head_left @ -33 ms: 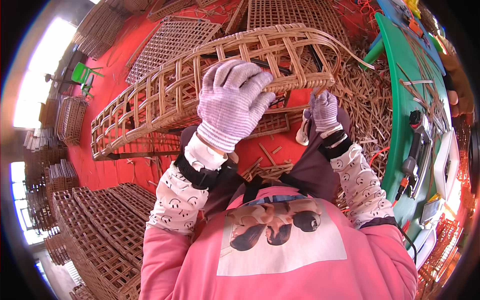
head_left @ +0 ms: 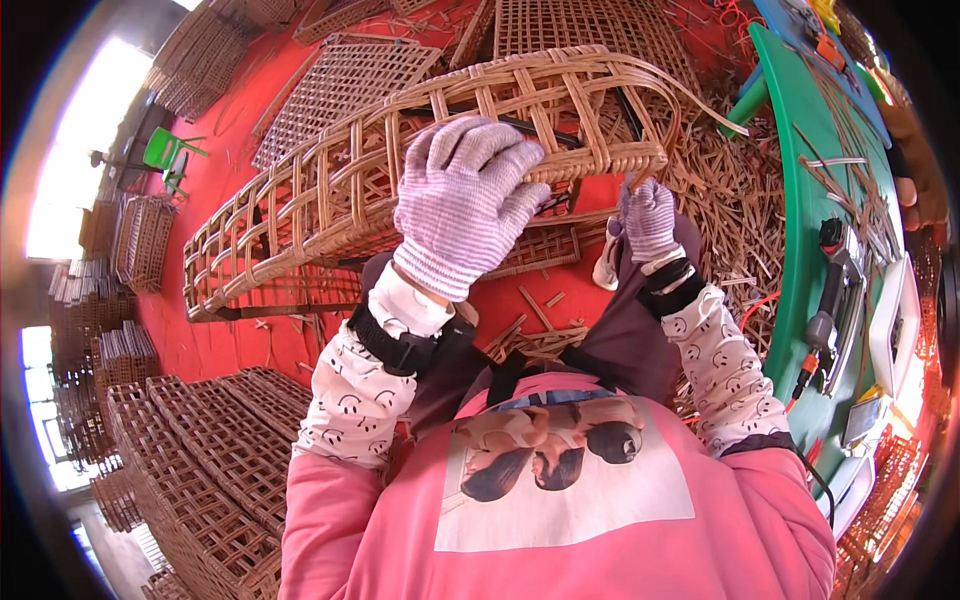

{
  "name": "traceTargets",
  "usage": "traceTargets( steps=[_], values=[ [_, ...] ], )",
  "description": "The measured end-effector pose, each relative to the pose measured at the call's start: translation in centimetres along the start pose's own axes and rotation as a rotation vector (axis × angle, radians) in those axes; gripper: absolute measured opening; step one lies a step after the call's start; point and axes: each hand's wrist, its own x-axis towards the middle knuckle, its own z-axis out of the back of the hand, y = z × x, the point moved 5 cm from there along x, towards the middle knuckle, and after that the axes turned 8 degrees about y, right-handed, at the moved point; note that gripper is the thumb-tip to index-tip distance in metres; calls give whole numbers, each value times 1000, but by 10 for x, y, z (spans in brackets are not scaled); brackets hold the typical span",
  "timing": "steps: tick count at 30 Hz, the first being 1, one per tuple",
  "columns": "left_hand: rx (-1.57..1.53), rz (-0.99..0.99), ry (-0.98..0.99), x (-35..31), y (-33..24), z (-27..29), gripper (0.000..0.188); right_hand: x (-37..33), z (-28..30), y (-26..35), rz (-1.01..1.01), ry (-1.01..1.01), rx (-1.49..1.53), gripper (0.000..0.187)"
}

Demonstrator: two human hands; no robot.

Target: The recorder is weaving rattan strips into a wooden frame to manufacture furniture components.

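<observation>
A large woven rattan panel (head_left: 345, 165), with an open lattice and a dark inner frame, is tilted in front of me above my knees. My left hand (head_left: 468, 205), in a striped knit glove, lies over its near edge with the fingers curled around the rim. At the panel's right end the rim is tightly wrapped. Just below that corner my gloved right hand (head_left: 651, 222) is closed, pinching a thin rattan strip (head_left: 639, 181), most of it hidden by the fingers. Another long loose strip (head_left: 705, 107) curves out to the right from the panel's top.
On the right, a green table (head_left: 790, 190) carries a power tool (head_left: 828, 300) and loose strips. Rattan offcuts (head_left: 735, 205) cover the floor beside it. Stacked woven panels (head_left: 200, 450) stand at lower left; a green chair (head_left: 172, 152) is farther back.
</observation>
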Motion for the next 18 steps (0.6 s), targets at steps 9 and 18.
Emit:
traceTargets(
  steps=[9,18],
  values=[
    [239,-30,154,17,8,-18,37,15,-8,-2,9,27,-93,37],
    [197,-36,148,27,16,-20,41,29,-9,-5,-62,-12,-159,32]
  ],
)
